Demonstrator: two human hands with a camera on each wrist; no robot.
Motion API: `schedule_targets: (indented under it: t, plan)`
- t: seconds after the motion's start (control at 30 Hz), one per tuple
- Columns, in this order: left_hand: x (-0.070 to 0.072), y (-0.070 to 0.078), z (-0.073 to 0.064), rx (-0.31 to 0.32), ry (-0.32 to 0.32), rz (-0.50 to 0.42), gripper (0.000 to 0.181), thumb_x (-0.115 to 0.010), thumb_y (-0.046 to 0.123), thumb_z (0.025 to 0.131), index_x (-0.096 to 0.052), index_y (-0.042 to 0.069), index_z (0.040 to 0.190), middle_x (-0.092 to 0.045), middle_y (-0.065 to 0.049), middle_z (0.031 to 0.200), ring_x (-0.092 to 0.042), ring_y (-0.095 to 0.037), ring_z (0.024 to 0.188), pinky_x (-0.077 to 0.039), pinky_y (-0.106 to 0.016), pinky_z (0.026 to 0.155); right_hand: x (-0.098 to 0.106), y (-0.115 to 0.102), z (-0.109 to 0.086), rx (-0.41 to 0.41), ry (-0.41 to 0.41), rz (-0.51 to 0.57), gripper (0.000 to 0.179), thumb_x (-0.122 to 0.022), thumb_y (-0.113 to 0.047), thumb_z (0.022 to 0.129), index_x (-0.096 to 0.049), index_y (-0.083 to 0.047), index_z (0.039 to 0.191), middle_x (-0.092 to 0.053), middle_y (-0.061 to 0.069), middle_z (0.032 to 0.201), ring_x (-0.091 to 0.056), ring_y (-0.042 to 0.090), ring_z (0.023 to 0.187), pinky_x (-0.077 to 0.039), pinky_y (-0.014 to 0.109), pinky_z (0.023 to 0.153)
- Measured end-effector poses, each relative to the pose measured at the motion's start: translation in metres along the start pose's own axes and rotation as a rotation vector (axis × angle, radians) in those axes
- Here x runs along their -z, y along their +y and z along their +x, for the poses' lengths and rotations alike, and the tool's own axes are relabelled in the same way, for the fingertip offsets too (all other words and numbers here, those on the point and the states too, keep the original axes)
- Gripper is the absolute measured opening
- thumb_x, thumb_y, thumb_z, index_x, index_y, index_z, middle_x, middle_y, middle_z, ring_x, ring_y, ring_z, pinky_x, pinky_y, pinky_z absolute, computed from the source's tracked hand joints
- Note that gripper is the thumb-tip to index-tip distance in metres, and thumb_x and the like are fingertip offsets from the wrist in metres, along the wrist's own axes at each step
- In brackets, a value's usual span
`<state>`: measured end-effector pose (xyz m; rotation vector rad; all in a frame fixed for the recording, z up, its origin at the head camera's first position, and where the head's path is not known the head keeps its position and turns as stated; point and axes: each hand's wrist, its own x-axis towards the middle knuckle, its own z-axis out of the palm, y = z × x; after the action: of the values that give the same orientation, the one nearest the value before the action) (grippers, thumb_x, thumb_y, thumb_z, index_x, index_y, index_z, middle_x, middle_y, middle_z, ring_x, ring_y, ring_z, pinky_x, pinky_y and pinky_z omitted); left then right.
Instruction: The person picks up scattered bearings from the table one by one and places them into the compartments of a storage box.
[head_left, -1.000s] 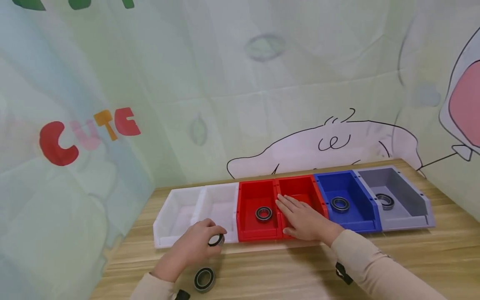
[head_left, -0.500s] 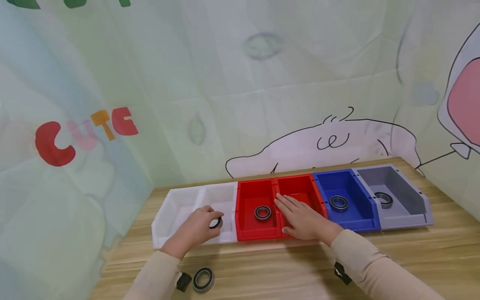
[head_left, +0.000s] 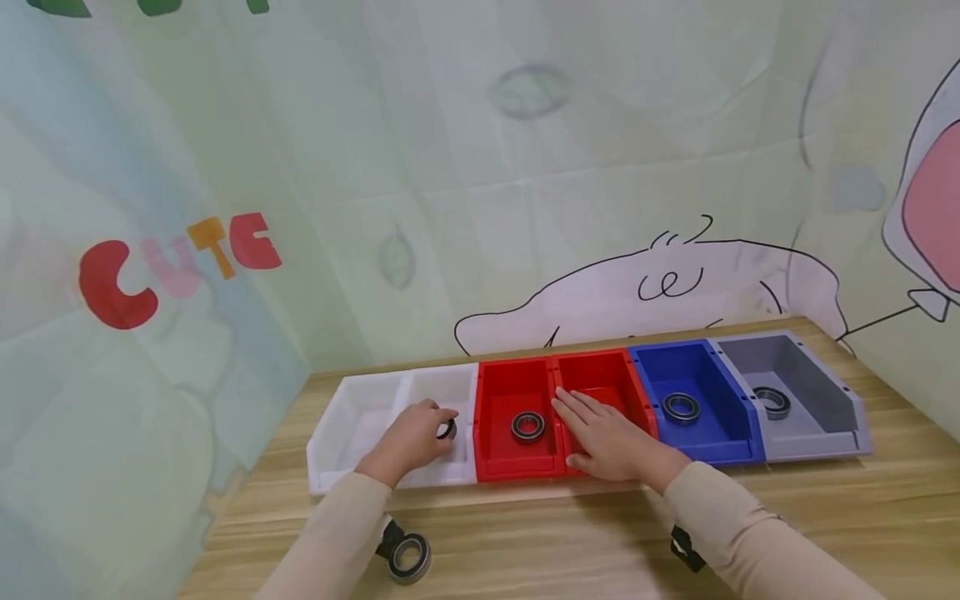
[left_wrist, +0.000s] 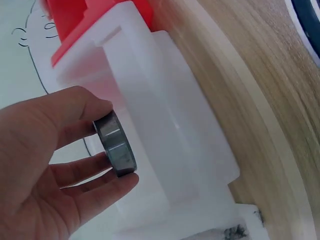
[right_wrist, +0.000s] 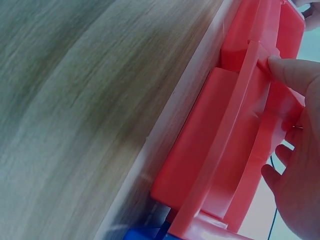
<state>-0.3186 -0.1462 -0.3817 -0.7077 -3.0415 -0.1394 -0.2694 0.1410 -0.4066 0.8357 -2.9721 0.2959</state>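
Note:
My left hand (head_left: 408, 440) pinches a metal ball bearing (left_wrist: 116, 142) between thumb and fingertips. Both are above the right-hand white bin (head_left: 442, 385), and the left wrist view shows the bearing tilted on edge, apart from the bin's walls. My right hand (head_left: 606, 437) rests with extended fingers on the right-hand red bin (head_left: 592, 371), its fingertips by the divider shared with the left-hand red bin (head_left: 501, 392). In the right wrist view, the thumb touches that red rim. Another bearing (head_left: 528, 438) lies in the left-hand red bin. Most of the right-hand red bin's floor is hidden.
A blue bin (head_left: 675, 367) and a grey bin (head_left: 813, 379) continue the row rightward, each containing a bearing. Another white bin (head_left: 360, 408) ends the row at left. One loose bearing (head_left: 408, 577) lies on the wooden table (head_left: 540, 550) beside my left wrist strap. A printed curtain hangs behind.
My left hand has carried its bearing forward and to the right, from in front of the white bins to above the right-hand one. My right hand has stayed in place.

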Motion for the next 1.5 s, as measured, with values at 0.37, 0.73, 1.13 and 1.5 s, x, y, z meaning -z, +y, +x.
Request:
schedule_targets:
  t: [0.37,0.73,1.13,1.5]
  plan:
    - [-0.025,-0.004,0.027,0.060,-0.069,0.020,0.023,-0.063,0.015,0.084,-0.067,0.008,0.105,-0.061,-0.007,0.088,-0.051,-0.018,0.078,-0.049,-0.033,0.076,0.000,-0.001,0.000,-0.007,-0.011,0.011,0.078,-0.062,-0.035,0.085,-0.022,-0.007,0.146,-0.018,0.011,0.154,-0.021,0.034,0.140,-0.028,0.053,0.109]
    - [-0.035,-0.004,0.034,0.140,-0.114,-0.023,0.031,-0.061,0.014,0.085,-0.062,0.007,0.115,-0.060,-0.012,0.101,-0.055,-0.024,0.090,-0.048,-0.040,0.088,0.000,0.001,0.000,-0.001,0.001,0.017,0.077,-0.062,-0.035,0.085,-0.023,-0.007,0.146,-0.018,0.011,0.154,-0.022,0.033,0.139,-0.027,0.052,0.109]
    - [-0.011,0.010,0.006,0.107,0.077,0.152,0.035,-0.064,0.024,0.084,-0.061,0.014,0.117,-0.060,-0.009,0.109,-0.055,-0.026,0.099,-0.051,-0.041,0.080,-0.004,0.002,-0.001,-0.013,-0.004,0.042,0.078,-0.062,-0.036,0.085,-0.022,-0.008,0.146,-0.017,0.009,0.154,-0.020,0.033,0.140,-0.026,0.052,0.110]
    - [0.001,0.020,-0.033,0.000,0.243,0.150,0.026,-0.066,0.020,0.081,-0.064,0.012,0.106,-0.061,-0.008,0.099,-0.057,-0.025,0.091,-0.053,-0.040,0.067,-0.004,0.005,-0.001,-0.005,0.012,0.039,0.078,-0.061,-0.036,0.086,-0.022,-0.008,0.146,-0.017,0.009,0.154,-0.020,0.033,0.140,-0.026,0.052,0.110]
